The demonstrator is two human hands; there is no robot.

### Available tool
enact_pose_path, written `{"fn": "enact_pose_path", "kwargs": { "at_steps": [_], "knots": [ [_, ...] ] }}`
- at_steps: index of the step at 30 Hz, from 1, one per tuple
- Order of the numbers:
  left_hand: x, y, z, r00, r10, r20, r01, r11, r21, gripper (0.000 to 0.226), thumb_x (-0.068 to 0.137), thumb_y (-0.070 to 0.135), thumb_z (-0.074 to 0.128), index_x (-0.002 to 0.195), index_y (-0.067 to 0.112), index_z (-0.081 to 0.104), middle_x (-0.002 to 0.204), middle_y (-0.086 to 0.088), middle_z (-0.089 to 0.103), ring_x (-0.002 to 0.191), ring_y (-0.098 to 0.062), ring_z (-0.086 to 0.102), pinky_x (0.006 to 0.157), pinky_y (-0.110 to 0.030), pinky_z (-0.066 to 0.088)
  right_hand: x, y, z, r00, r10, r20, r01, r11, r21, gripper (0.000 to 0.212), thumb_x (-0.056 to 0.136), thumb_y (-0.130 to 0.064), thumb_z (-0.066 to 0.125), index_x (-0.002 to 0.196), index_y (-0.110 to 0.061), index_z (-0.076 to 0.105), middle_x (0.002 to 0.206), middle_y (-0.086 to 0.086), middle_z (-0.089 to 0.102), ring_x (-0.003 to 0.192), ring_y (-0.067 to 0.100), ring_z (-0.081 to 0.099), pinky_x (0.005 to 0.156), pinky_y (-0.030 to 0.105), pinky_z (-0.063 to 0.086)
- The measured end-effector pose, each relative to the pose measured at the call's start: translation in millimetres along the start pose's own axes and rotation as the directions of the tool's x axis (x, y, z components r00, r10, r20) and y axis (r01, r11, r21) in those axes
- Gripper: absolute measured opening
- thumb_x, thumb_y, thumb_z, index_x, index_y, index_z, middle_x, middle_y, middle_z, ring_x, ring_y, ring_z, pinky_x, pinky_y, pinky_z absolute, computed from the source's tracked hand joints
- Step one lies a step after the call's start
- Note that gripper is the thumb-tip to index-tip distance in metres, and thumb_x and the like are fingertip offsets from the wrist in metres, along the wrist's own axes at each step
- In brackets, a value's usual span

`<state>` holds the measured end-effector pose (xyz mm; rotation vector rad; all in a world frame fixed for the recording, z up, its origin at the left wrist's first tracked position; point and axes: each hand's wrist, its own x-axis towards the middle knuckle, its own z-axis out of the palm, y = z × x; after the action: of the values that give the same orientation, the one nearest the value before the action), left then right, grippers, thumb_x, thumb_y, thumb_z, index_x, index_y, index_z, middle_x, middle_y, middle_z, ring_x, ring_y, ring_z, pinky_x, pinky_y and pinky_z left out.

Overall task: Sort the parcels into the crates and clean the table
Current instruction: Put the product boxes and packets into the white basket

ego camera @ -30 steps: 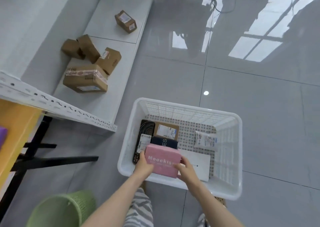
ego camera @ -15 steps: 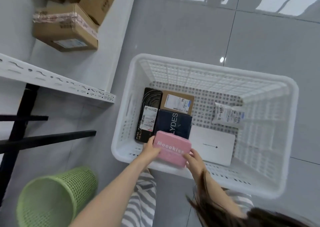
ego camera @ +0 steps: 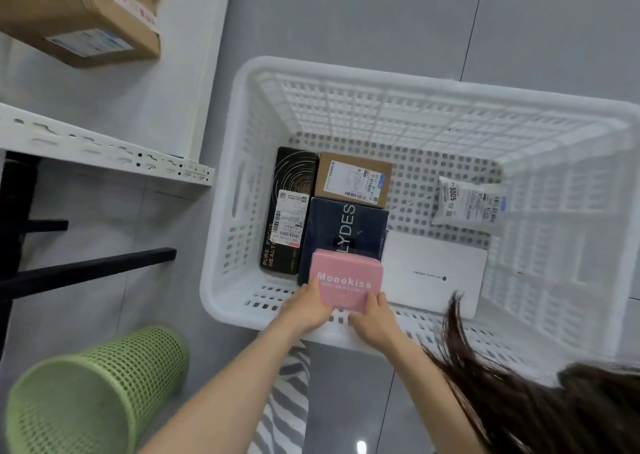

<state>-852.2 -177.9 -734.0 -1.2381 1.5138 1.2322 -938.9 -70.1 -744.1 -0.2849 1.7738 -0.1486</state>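
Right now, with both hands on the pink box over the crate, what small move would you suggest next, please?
Probably lower the pink box onto the navy box and let go: both the left hand and right hand hold it inside the white crate, directly above that box.

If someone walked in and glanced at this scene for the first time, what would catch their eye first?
Most striking is the pink Mooekiss box, held between the left hand and right hand at the near wall of the white crate. It sits over a navy box, beside a flat white box. A green mesh bin lies at lower left.
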Motion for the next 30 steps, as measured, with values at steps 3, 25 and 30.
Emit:
{"fn": "enact_pose_path", "kwargs": {
  "at_steps": [3, 25, 30],
  "knots": [
    [-8.8, 3.7, -2.6, 0.999, 0.020, 0.035, -0.021, 0.998, 0.053, 0.049, 0.088, 0.031, 0.039, 0.136, 0.029, 0.035, 0.134, -0.009, 0.045, 0.130, -0.029, 0.040, 0.106, -0.050, 0.035, -9.2, -0.9, -3.3, 1.000, -0.001, -0.002, 0.001, 1.000, -0.022, 0.062, 0.087, -0.021, 0.052, 0.143, -0.012, 0.027, 0.130, 0.007, 0.038, 0.121, 0.027, 0.042, 0.105, 0.039, 0.036],
    [-278.0, 61.8, -87.5, 0.790, 0.269, -0.550, -0.320, 0.947, 0.003, 0.063, 0.097, 0.017, 0.040, 0.152, 0.021, 0.010, 0.159, 0.002, 0.009, 0.144, -0.019, 0.017, 0.118, -0.038, 0.018, -251.9, -86.6, -173.2, 0.850, -0.436, -0.296, 0.427, 0.899, -0.098, 0.056, 0.097, -0.014, 0.043, 0.149, -0.013, 0.023, 0.150, 0.010, 0.036, 0.085, 0.013, 0.058, 0.084, 0.034, 0.048],
    [-401.2, 75.1, -71.9, 0.535, 0.190, -0.824, -0.262, 0.964, 0.052, 0.065, 0.100, 0.026, 0.037, 0.152, 0.013, 0.001, 0.160, -0.002, -0.002, 0.147, -0.018, -0.001, 0.117, -0.039, 0.005, -378.1, -121.6, -193.5, 0.710, -0.666, -0.228, 0.604, 0.743, -0.289, 0.053, 0.096, -0.009, 0.041, 0.148, -0.011, 0.028, 0.145, 0.009, 0.043, 0.118, 0.029, 0.054, 0.083, 0.027, 0.041]
  ]
}}
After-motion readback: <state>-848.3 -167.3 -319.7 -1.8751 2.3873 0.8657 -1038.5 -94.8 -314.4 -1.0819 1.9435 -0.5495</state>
